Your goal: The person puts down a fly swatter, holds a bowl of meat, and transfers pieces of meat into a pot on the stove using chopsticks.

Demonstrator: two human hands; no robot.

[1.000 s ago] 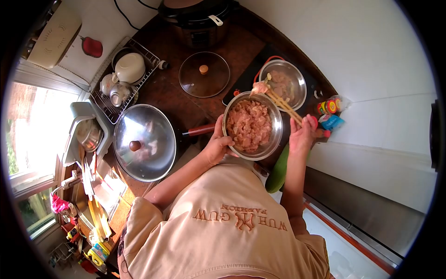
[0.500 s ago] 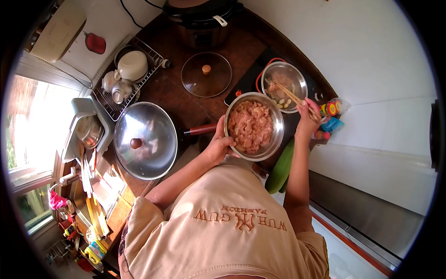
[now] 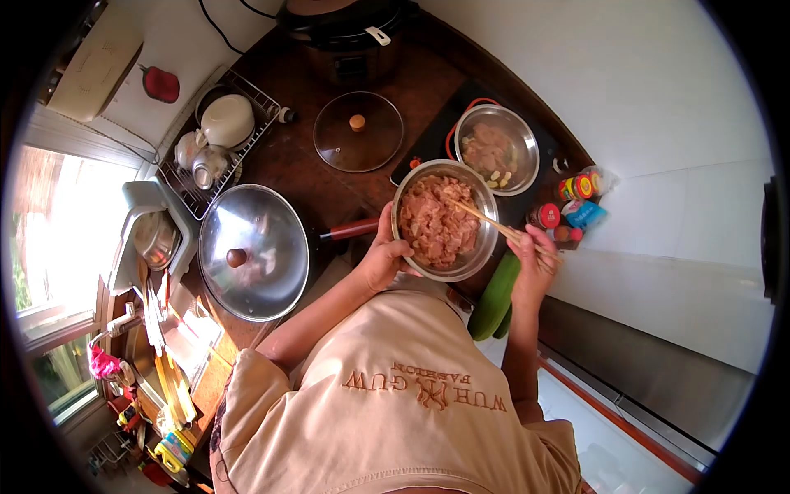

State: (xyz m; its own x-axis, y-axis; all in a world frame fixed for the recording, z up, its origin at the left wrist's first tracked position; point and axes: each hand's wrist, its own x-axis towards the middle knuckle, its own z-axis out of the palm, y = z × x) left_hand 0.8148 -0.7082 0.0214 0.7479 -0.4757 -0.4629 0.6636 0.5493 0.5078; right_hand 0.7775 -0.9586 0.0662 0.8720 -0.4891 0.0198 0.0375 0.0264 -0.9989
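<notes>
My left hand grips the rim of a steel bowl full of cut raw meat, holding it in front of my body. In my right hand is a pair of chopsticks, their tips in the meat near the bowl's middle. Just beyond, a second steel bowl sits on a black cooktop with a red ring. Meat pieces and pale slices lie in it.
A lidded wok stands left, its red handle reaching toward my left hand. Behind are a glass lid, a dish rack and a black cooker. Jars and long green vegetables are on the right.
My right hand has come back toward me, taking the chopsticks from the far bowl into the held bowl of meat. My left hand keeps its grip.
</notes>
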